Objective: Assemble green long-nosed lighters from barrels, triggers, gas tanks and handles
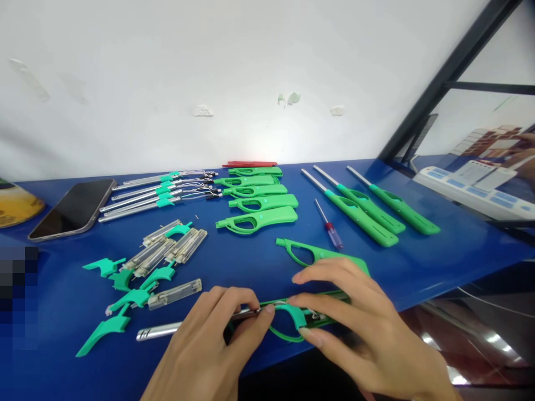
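Note:
At the front edge, an opened long-nosed lighter's green half-shell lies under both hands. My left hand pinches the lighter's metal tube near the shell's neck, thumb and index finger almost meeting at the wires. My right hand is curled over the shell, its fingertips at the teal trigger and the shell's edge. White wires show beside the trigger; my fingers cover part of the inside. Just behind my right hand lies another green half-shell.
Metal tubes with wires, a phone, several green half-shells, clear fuel tanks and teal triggers lie on the blue table. A screwdriver and closed lighters lie at right, near a black frame.

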The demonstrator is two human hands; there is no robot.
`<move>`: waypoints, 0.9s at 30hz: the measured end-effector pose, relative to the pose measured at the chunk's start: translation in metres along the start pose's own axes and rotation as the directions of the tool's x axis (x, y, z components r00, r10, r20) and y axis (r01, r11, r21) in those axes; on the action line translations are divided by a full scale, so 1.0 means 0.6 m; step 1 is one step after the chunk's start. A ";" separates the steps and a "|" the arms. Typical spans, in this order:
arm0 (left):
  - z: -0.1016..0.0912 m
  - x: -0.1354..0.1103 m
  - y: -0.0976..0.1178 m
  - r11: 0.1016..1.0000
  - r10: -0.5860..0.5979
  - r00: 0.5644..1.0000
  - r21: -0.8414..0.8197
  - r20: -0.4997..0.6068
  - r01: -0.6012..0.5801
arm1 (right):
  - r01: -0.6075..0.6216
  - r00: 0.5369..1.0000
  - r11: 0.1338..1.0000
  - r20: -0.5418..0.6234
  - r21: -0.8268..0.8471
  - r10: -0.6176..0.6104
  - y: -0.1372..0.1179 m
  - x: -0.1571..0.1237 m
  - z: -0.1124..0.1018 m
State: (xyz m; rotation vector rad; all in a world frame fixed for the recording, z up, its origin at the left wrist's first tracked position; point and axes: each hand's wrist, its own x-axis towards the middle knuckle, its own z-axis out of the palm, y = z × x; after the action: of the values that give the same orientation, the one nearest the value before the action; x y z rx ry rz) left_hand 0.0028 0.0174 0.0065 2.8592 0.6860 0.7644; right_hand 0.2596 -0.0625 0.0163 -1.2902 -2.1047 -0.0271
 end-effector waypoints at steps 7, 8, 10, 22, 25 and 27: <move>-0.001 -0.002 0.001 1.000 -0.001 1.000 -0.001 -0.006 0.001 | 0.016 1.000 0.999 -0.022 -0.046 -0.017 -0.007 0.010 -0.001; -0.001 -0.002 0.001 1.000 -0.005 1.000 -0.003 -0.009 0.005 | 0.018 0.999 0.999 -0.032 -0.048 -0.019 -0.008 0.011 -0.002; -0.001 -0.003 0.000 1.000 0.000 1.000 -0.007 -0.016 0.000 | 0.021 0.999 0.999 -0.046 -0.041 -0.023 -0.009 0.013 -0.002; 0.001 0.000 0.001 1.000 0.002 1.000 -0.018 0.003 -0.002 | -0.032 0.999 0.999 0.000 0.022 0.032 -0.015 0.016 -0.001; -0.001 0.000 0.002 1.000 -0.009 1.000 -0.012 0.004 0.009 | -0.054 0.998 0.998 0.020 0.032 0.053 -0.014 0.018 -0.001; -0.002 -0.001 0.002 1.000 -0.005 1.000 -0.013 0.008 0.005 | -0.064 0.997 0.997 0.033 0.033 0.063 -0.013 0.019 -0.001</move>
State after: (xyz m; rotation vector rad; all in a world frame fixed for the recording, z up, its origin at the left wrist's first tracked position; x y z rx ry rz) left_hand 0.0021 0.0159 0.0077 2.8461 0.6842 0.7534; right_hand 0.2507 -0.0580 0.0254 -1.3448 -2.0807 0.0577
